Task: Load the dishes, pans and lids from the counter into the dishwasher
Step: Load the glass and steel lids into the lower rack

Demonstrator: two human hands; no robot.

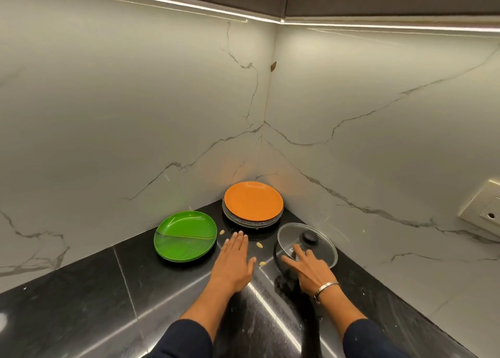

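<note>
Two forearms come into view from the bottom edge, both bare from the wrist to well above it. Each arm wears a dark navy sleeve, pushed up so the cuff sits high on the forearm; the second sleeve on the right arm looks like the same plain, soft fabric with no print or buttons visible. The right hand carries a thin, plain silver metal bangle round the wrist. The left hand wears nothing: no ring, watch or band shows. Fingernails look short and unpainted.
</note>
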